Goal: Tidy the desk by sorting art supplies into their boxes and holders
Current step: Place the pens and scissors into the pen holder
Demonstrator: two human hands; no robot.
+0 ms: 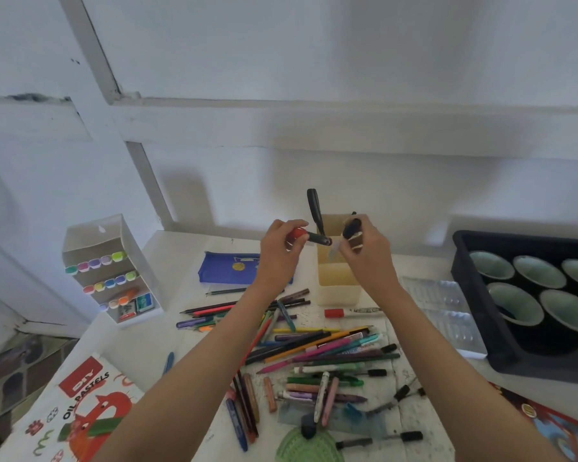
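Both my hands are raised above the desk in front of a translucent yellow holder (336, 278). My left hand (281, 248) grips a marker with a red cap and black body (309, 235), pointing right at the holder's rim. My right hand (367, 251) holds a black and brown pen-like item (352, 233) with a clear tip over the holder's opening. A black-handled tool (314, 208) stands in the holder. A heap of coloured pencils, pens and crayons (314, 348) lies on the desk below my arms.
A clear marker rack (111, 271) stands at the left, a blue pouch (227, 268) behind the pile. An oil pastels box (80, 408) lies front left. A black tray with green cups (534, 295) and a clear plastic insert (447, 311) sit at the right. A red-capped marker (351, 312) lies by the holder.
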